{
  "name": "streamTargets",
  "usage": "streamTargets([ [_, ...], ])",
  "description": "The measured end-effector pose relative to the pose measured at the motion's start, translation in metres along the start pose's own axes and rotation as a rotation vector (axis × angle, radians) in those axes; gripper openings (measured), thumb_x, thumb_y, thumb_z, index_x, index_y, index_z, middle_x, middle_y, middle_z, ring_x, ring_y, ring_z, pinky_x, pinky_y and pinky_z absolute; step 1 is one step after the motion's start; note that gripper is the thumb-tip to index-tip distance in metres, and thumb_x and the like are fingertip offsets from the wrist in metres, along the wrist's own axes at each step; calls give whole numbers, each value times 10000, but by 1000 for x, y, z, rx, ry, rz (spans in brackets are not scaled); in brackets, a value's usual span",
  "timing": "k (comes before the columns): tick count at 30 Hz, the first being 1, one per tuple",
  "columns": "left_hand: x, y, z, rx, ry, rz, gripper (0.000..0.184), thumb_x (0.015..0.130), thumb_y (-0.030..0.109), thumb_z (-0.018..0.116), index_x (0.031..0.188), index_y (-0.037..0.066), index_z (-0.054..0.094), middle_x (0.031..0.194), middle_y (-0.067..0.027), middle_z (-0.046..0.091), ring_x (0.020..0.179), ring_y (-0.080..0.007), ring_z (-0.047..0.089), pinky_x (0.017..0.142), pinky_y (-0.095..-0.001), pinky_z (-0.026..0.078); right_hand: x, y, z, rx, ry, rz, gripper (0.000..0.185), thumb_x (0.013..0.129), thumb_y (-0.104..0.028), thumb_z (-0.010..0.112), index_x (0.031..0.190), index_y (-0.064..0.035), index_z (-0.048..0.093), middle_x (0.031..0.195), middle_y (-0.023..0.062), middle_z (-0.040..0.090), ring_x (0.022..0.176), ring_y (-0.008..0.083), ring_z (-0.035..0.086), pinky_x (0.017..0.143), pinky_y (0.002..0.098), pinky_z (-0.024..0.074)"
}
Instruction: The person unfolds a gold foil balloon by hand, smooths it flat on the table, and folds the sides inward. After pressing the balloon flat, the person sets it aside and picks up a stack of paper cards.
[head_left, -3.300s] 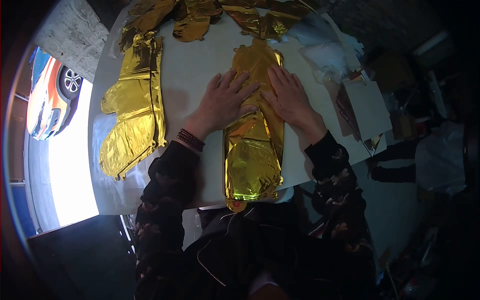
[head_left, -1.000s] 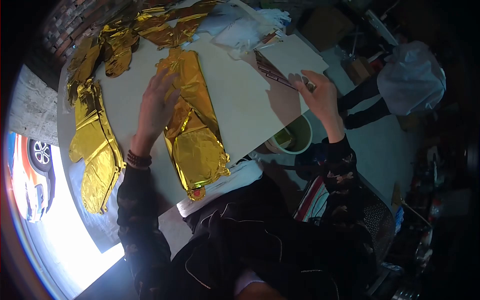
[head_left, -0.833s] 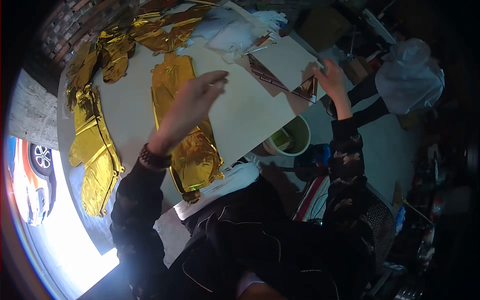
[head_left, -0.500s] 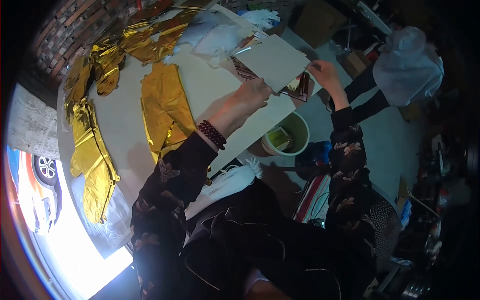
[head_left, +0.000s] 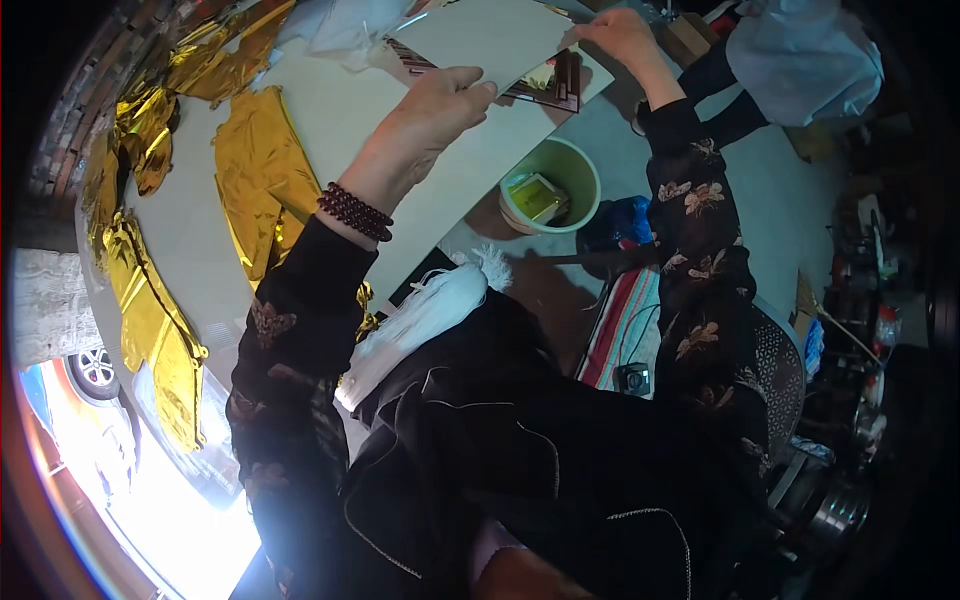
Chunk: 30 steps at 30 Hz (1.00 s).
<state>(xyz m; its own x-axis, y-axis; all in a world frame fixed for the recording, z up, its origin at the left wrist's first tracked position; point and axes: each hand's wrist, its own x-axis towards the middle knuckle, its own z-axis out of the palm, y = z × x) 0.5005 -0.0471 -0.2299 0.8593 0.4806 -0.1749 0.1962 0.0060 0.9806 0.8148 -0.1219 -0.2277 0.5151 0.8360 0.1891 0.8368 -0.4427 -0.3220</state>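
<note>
A flat pale grey board (head_left: pixel 490 42) lies across the far part of the table, tilted towards me at its near corner. The fingertips of my right hand (head_left: pixel 622 42) pinch its right corner. My left hand (head_left: pixel 432 112), with a dark red bead bracelet on the wrist, is closed at the board's near corner; its fingertips partly hide the edge there. Under the board shows a brown-striped, frame-like printed piece (head_left: pixel 563 85), mostly covered.
Gold foil pieces (head_left: pixel 260 165) spread over the table (head_left: pixel 350 120) on the left. Clear plastic (head_left: pixel 350 25) lies behind. A cream bucket (head_left: pixel 580 185) stands below the table's right edge. A bundle of white strings (head_left: pixel 425 315) hangs near me. A person's legs (head_left: pixel 735 115) show at right.
The view has tipped down, so the table, bucket and hands sit differently in it. Both hands stay at the board, which appears higher up in the picture.
</note>
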Motion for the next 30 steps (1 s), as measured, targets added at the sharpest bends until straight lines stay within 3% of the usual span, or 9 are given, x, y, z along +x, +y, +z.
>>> streamTargets([
  [1,-1,1,1,-7,4,16,660,1040,232,599,1508,-158,344,1377,-278,562,1253,-255,615,1088,-296,495,-3,1,4,153,87,7,558,856,-393,758,559,3,500,497,164,404,438,229,402,465,439,337],
  [3,-3,2,0,-2,17,19,660,1040,227,600,1511,-156,342,1378,-275,558,1244,-243,618,1073,-286,505,-4,-1,0,107,24,7,465,878,-329,753,603,-6,562,523,145,461,456,219,446,471,433,359],
  [6,-4,-1,-2,-37,14,45,654,1047,226,588,1516,-152,334,1359,-267,566,1226,-229,625,1060,-276,516,21,36,15,209,-30,74,368,869,-397,797,950,-38,796,723,60,708,698,135,682,610,283,521],
  [9,-3,-3,-3,-88,40,76,652,1048,186,576,1531,-152,296,1362,-246,549,1201,-229,631,1065,-280,518,18,48,17,571,-41,166,328,877,-364,809,942,-45,775,746,-11,685,683,59,637,551,227,476],
  [12,-8,2,0,-212,121,20,663,1045,142,572,1542,-155,250,1380,-230,519,1194,-240,627,1080,-293,514,17,52,13,755,-137,224,273,886,-323,814,936,-59,763,777,-44,678,673,49,619,535,205,461],
  [15,3,-19,-8,-388,77,71,679,1032,109,580,1545,-158,224,1380,-216,502,1219,-251,607,1102,-314,504,6,30,7,638,-123,274,221,850,-259,797,878,-41,779,697,82,711,570,170,660,523,303,517],
  [18,-3,-18,-7,-358,89,-7,653,1030,105,581,1531,-163,259,1317,-192,540,1189,-225,601,1065,-298,518,-5,18,-1,580,-164,262,162,822,-184,828,849,-43,755,661,5,658,509,67,566,453,219,442],
  [24,-9,-17,-6,-357,96,-56,596,1030,108,585,1498,-165,338,1225,-163,583,1070,-183,589,961,-289,519,-4,13,4,619,-98,302,130,832,-125,813,868,-15,754,667,27,672,511,89,588,462,231,465],
  [30,-11,-19,-4,-405,83,-36,605,1031,140,605,1492,-163,357,1245,-175,578,1103,-196,575,987,-322,503,-5,8,-1,579,-117,325,139,847,-121,807,898,-2,754,693,38,684,543,89,607,481,223,490],
])
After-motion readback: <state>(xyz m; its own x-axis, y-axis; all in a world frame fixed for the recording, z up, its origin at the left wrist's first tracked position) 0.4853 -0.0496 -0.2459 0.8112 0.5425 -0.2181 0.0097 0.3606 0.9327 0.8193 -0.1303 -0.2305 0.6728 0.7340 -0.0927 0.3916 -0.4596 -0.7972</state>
